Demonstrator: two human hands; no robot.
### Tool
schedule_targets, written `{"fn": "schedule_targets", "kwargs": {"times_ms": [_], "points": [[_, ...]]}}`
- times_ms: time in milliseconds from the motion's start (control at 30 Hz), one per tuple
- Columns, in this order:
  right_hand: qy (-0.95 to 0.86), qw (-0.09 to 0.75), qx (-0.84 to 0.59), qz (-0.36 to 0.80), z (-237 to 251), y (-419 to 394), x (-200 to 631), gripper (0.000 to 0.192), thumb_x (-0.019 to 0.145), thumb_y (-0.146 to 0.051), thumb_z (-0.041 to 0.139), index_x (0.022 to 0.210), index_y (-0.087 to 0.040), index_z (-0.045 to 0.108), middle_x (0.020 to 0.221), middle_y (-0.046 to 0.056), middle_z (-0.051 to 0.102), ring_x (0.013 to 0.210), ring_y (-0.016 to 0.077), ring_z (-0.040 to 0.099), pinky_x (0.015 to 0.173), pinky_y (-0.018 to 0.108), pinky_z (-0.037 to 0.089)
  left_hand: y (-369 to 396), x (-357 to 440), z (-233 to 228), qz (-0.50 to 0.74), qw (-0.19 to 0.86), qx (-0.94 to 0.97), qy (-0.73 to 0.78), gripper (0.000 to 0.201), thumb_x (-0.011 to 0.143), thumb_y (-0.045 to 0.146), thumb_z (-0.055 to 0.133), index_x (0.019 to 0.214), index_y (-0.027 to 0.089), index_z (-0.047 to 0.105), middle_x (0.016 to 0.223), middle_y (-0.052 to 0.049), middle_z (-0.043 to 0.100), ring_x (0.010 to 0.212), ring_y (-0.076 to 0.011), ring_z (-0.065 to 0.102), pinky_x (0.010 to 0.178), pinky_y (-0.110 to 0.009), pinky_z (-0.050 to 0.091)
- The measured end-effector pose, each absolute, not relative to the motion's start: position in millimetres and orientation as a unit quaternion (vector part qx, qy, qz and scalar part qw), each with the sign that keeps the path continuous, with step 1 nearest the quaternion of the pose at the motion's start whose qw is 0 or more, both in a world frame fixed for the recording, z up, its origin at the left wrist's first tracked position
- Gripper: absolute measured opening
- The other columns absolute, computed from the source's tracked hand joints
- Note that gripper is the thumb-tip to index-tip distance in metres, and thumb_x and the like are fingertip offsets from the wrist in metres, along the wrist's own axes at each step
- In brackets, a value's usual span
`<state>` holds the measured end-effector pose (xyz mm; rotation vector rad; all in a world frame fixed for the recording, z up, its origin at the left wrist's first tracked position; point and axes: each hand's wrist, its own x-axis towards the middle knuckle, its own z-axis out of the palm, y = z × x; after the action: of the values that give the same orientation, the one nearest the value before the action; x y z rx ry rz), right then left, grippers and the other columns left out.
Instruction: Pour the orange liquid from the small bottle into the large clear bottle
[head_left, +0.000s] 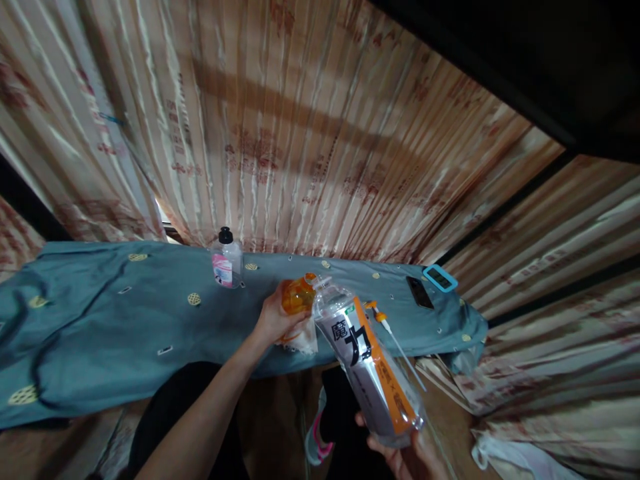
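We see the left hand [274,321] clamped around an orange bottle [298,297] while the right hand [407,453] fingers grip a tilted refill pouch [367,363] over the blue cloth [100,320].

Cloth [100,320]: teal, gold round motifs. Curtain [310,133]: beige, red print, pleated. Pouch [367,363]: clear, orange stripe, black characters. Bottle [299,297]: orange. Small bottle [227,263]: clear, black cap, pink label.
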<state>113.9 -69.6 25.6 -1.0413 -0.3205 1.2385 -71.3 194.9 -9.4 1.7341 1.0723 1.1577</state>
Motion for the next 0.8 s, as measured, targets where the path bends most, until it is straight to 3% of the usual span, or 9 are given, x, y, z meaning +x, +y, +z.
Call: {"fn": "schedule_targets", "kwargs": {"times_ms": [467, 800], "points": [[-0.154, 0.666, -0.482, 0.549, 33, -70, 113, 0.040, 0.063, -0.054, 0.092, 0.097, -0.034, 0.083, 0.102, 0.008, 0.085, 0.091, 0.0287, 0.081, 0.074, 0.033, 0.066, 196, -72, -7, 0.447, 0.385, 0.688, 0.422, 0.061, 0.060, 0.035, 0.085, 0.113, 0.023, 0.056, 0.109, -0.005, 0.079, 0.102, -0.0309, 0.077, 0.091, -0.042, 0.062], [-0.140, 0.682, -0.480, 0.533, 40, -67, 106, 0.045, 0.057, -0.053, 0.095, 0.096, -0.035, 0.082, 0.099, 0.006, 0.085, 0.082, 0.0268, 0.082, 0.066, 0.031, 0.066, 193, -71, -6, 0.453, 0.390, 0.683, 0.420, 0.062, 0.059, 0.032, 0.088, 0.112, 0.022, 0.058, 0.104, -0.003, 0.079, 0.098, -0.0304, 0.078, 0.087, -0.043, 0.063]]}}
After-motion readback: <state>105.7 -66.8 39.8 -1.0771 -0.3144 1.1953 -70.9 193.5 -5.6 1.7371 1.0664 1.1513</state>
